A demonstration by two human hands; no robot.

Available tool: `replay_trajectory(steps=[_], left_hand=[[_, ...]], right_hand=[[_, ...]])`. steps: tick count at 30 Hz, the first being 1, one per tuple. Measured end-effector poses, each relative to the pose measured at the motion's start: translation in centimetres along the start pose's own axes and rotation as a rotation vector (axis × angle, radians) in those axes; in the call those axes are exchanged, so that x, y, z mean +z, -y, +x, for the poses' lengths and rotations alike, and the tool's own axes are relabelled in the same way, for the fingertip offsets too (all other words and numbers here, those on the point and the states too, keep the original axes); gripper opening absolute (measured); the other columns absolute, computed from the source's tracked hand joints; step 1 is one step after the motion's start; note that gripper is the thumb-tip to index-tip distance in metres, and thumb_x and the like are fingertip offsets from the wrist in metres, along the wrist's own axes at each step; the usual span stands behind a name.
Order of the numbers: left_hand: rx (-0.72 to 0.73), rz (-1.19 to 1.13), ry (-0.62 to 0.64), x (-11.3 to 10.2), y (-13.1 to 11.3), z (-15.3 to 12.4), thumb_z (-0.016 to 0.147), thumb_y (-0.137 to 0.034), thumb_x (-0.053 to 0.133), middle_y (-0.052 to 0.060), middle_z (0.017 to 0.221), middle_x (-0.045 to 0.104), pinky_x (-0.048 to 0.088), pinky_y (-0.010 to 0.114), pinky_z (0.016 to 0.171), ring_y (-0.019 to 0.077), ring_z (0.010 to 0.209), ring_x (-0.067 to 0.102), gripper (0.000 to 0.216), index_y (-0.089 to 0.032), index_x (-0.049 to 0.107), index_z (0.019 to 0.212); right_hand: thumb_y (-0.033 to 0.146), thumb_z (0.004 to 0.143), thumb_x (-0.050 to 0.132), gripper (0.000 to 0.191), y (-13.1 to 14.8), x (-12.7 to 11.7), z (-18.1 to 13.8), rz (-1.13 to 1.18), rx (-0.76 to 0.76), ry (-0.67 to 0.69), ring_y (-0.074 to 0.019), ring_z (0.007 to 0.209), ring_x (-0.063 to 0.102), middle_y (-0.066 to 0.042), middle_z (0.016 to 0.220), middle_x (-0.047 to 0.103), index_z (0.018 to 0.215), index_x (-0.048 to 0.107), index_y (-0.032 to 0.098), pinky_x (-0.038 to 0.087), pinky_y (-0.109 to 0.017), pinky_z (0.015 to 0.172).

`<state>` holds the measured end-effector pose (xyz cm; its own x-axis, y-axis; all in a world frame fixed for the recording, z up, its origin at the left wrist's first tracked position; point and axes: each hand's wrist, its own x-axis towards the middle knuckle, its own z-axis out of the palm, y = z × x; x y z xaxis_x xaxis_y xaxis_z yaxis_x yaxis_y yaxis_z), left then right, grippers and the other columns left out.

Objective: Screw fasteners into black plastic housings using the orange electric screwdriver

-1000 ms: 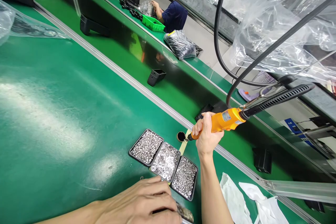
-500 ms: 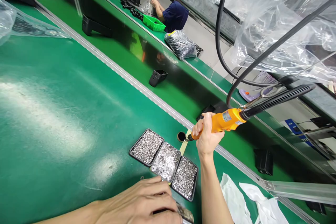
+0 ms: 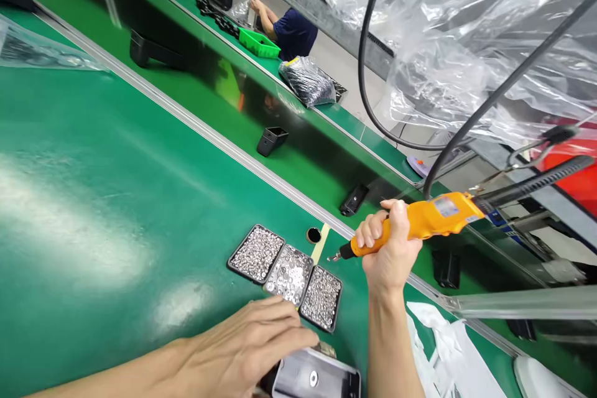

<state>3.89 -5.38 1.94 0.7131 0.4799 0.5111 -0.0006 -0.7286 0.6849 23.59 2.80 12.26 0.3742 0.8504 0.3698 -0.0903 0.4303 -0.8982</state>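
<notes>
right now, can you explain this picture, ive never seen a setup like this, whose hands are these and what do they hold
There is no robot: these are a person's bare hands, seen by a camera worn on their head, looking forward and down. The right hand holds what looks like an orange, stick-shaped power screwdriver. The left hand is at a box-shaped part with a shiny grey face; how firm its grip is, I can't tell. On the glossy green worktop sit three shallow square trays of small silvery metal pieces, a small round pot, dark inside, and crumpled white cloth-like material.
</notes>
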Motion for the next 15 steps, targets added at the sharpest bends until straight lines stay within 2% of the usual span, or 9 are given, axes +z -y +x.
replay_trajectory(steps=[5,8,11,15], left_hand=[[0.026,-0.032,0.027,0.2,0.4,-0.2,0.090,-0.043,0.078,0.008,0.111,0.067,0.049,0.040,0.089,0.0242,0.096,0.059,0.059,-0.019,0.053,0.137],[0.017,-0.047,0.052,0.0,0.4,-0.2,0.094,-0.043,0.074,0.010,0.114,0.067,0.047,0.042,0.088,0.0255,0.097,0.058,0.054,-0.017,0.054,0.137],[0.012,-0.048,0.082,-0.1,0.4,-0.2,0.096,-0.045,0.070,0.011,0.113,0.067,0.046,0.042,0.087,0.0255,0.096,0.058,0.051,-0.016,0.056,0.135],[0.000,-0.038,0.098,-0.2,0.4,-0.1,0.094,-0.042,0.074,0.009,0.110,0.066,0.046,0.040,0.087,0.0251,0.096,0.058,0.049,-0.017,0.058,0.132]], right_hand=[[0.043,0.101,0.060,0.022,5.9,-1.4,-3.5,0.026,0.064,0.070,-0.0055,0.039,0.029,0.010,0.052,0.034,0.094,0.060,0.023,0.036,-0.016,0.035],[0.044,0.103,0.055,0.022,7.9,-1.8,-6.4,0.012,0.098,0.102,-0.0051,0.037,0.024,0.010,0.052,0.033,0.097,0.062,0.024,0.035,-0.015,0.033],[0.046,0.102,0.056,0.021,8.4,-1.9,-9.4,-0.017,0.088,0.109,-0.0049,0.035,0.023,0.011,0.051,0.034,0.099,0.062,0.026,0.036,-0.015,0.033],[0.043,0.101,0.059,0.016,7.5,-1.8,-12.0,-0.027,0.061,0.126,-0.0058,0.035,0.030,0.011,0.050,0.038,0.099,0.060,0.027,0.040,-0.017,0.036]])
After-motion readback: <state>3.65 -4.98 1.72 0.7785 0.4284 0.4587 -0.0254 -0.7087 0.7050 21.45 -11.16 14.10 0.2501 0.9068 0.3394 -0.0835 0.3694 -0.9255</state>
